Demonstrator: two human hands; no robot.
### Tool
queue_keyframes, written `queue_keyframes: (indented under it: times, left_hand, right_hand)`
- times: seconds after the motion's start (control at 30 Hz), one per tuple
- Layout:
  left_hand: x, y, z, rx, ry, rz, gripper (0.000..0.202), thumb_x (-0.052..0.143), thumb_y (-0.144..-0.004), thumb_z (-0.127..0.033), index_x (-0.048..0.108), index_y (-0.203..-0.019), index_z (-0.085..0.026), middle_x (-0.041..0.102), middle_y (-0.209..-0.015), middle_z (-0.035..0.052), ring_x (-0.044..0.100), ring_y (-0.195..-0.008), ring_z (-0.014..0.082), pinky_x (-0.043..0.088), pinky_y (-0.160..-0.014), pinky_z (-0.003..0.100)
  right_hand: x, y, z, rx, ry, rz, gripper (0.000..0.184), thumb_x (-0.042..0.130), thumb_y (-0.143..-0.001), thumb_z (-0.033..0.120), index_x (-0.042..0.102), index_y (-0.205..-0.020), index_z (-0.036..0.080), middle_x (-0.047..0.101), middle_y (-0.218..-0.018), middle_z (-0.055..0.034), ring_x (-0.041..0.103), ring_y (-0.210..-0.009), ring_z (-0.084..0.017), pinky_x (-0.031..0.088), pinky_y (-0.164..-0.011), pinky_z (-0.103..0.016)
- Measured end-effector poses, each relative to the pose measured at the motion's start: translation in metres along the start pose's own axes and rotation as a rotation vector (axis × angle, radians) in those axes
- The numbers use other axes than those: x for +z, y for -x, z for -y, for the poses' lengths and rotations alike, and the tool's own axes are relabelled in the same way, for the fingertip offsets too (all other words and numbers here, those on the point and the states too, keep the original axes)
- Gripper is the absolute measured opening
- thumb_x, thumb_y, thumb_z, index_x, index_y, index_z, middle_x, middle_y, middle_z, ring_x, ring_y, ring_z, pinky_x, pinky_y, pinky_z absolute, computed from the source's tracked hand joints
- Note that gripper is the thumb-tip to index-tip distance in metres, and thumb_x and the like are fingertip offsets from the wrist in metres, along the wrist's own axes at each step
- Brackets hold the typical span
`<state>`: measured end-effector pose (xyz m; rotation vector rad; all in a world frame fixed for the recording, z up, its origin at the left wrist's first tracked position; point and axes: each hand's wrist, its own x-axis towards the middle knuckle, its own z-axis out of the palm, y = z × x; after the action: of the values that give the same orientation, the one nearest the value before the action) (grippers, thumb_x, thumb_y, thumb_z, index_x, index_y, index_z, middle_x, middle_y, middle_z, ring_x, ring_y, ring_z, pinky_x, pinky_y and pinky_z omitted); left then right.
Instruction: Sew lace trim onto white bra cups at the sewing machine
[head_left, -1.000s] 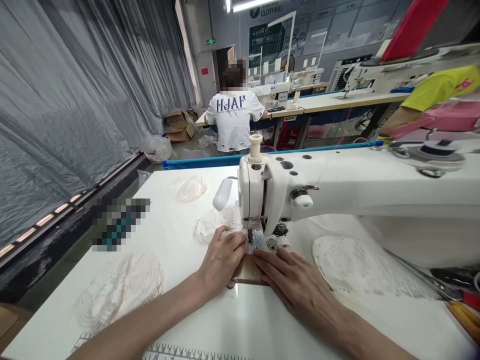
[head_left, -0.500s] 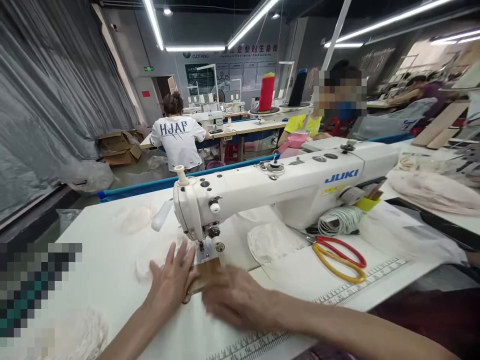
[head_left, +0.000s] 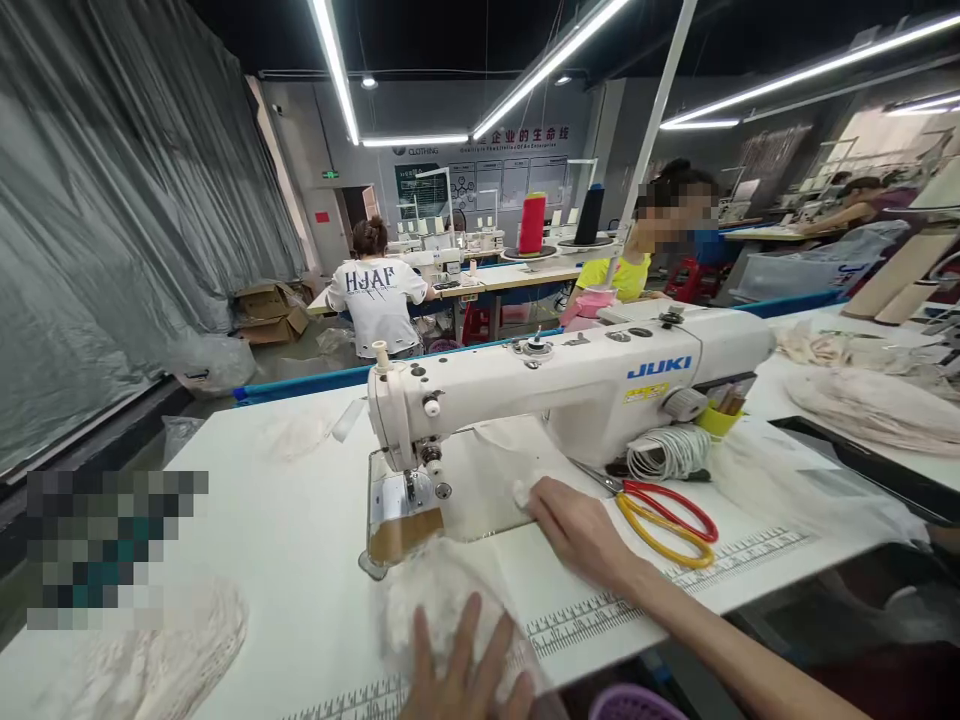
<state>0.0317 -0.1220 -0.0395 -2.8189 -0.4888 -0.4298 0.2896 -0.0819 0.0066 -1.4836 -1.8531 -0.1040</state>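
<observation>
My left hand lies at the bottom of the view, fingers spread over a sheer white lace piece on the table in front of the sewing machine. To the right of the needle, my right hand is closed on a white bit of fabric, most of it hidden by the fingers. The needle area, with its presser foot and brown plate, stands uncovered between my hands and the machine head.
Scissors with red and yellow handles lie right of my right hand, near a coil of pale cord. A lace pile rests at the left and more pale fabric at the right. A printed ruler runs along the front edge.
My left hand has drawn back from the needle toward the front edge, over the lace. My right hand has moved right, away from the brown plate, and closed on white fabric.
</observation>
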Motion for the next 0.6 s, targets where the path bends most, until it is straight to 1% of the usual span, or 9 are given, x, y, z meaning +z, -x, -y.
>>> queue_keyframes:
  times: [0.03,0.13,0.2,0.23,0.3,0.37,0.47,0.53,0.6]
  left_hand:
    - [-0.005,-0.017,0.001,0.119,0.063,0.03,0.043,0.054,-0.085,-0.025,0.045,-0.127,-0.029,0.048,-0.134,0.0119,0.047,-0.119,0.0378,0.045,-0.086,0.061]
    - [-0.024,-0.075,0.003,0.104,0.361,0.268,0.049,0.053,-0.085,-0.038,0.042,-0.129,-0.02,0.036,-0.142,0.017,0.031,-0.129,0.0428,0.033,-0.087,0.072]
    - [-0.033,-0.111,0.005,0.13,0.561,0.367,0.044,0.05,-0.086,-0.039,0.048,-0.124,-0.017,0.039,-0.14,0.0175,0.026,-0.131,0.0422,0.022,-0.091,0.075]
    - [-0.035,-0.125,0.008,0.155,0.647,0.366,0.04,0.048,-0.088,-0.034,0.049,-0.123,-0.015,0.04,-0.139,0.0182,0.025,-0.133,0.0407,0.018,-0.093,0.075]
    - [-0.04,-0.137,0.013,0.074,0.851,0.231,0.032,0.043,-0.089,-0.024,0.053,-0.118,-0.015,0.045,-0.135,0.0174,0.031,-0.131,0.034,0.018,-0.101,0.066]
    - [-0.046,-0.126,0.022,-0.166,1.205,0.115,0.031,0.04,-0.09,-0.025,0.054,-0.115,-0.014,0.056,-0.123,0.018,0.05,-0.118,0.0281,0.033,-0.1,0.054]
    - [-0.062,-0.076,0.044,-0.709,1.804,-0.018,0.044,0.039,-0.089,-0.045,0.05,-0.114,-0.01,0.064,-0.099,0.0173,0.065,-0.087,0.0242,0.05,-0.079,0.044]
    - [-0.074,-0.038,0.062,-0.956,1.968,-0.126,0.05,0.036,-0.088,-0.052,0.053,-0.106,-0.009,0.065,-0.09,0.0133,0.065,-0.083,0.0221,0.05,-0.079,0.04]
    - [-0.081,-0.008,0.077,-1.104,1.914,-0.147,0.052,0.035,-0.088,-0.055,0.057,-0.099,-0.009,0.064,-0.083,0.0093,0.064,-0.078,0.0189,0.05,-0.078,0.036]
  right_hand:
    - [-0.011,0.001,0.0,0.037,-0.008,-0.061,0.026,0.037,-0.092,0.032,0.046,-0.07,0.021,0.052,-0.059,0.0007,0.05,-0.052,-0.014,0.039,-0.048,-0.024]
    - [-0.06,-0.005,0.012,0.189,-0.045,-0.33,0.024,0.037,-0.093,0.036,0.044,-0.075,0.021,0.047,-0.06,0.0027,0.046,-0.049,-0.013,0.037,-0.044,-0.022]
    - [-0.095,-0.015,0.029,0.263,-0.059,-0.479,0.02,0.044,-0.089,0.039,0.047,-0.081,0.021,0.044,-0.06,0.0039,0.04,-0.047,-0.012,0.034,-0.041,-0.022]
    - [-0.109,-0.021,0.04,0.279,-0.08,-0.538,0.019,0.051,-0.086,0.039,0.048,-0.081,0.021,0.046,-0.062,0.0033,0.04,-0.047,-0.012,0.034,-0.042,-0.022]
    - [-0.126,-0.031,0.064,0.206,0.013,-0.576,0.017,0.053,-0.083,0.039,0.051,-0.08,0.022,0.049,-0.065,0.0016,0.043,-0.051,-0.013,0.036,-0.046,-0.024]
    - [-0.121,-0.036,0.087,0.029,0.069,-0.506,0.012,0.051,-0.086,0.035,0.051,-0.082,0.023,0.054,-0.071,-0.0006,0.049,-0.057,-0.014,0.04,-0.05,-0.025]
    - [-0.079,-0.035,0.113,-0.227,-0.027,-0.232,0.008,0.044,-0.09,0.026,0.051,-0.089,0.022,0.062,-0.083,-0.0052,0.058,-0.068,-0.017,0.046,-0.06,-0.026]
    - [-0.042,-0.03,0.125,-0.341,-0.113,0.023,0.012,0.041,-0.091,0.025,0.051,-0.095,0.02,0.064,-0.087,-0.0088,0.062,-0.073,-0.019,0.049,-0.062,-0.028]
    - [-0.011,-0.024,0.13,-0.424,-0.193,0.264,0.017,0.04,-0.092,0.028,0.052,-0.101,0.019,0.064,-0.099,-0.0125,0.064,-0.082,-0.022,0.051,-0.066,-0.031]
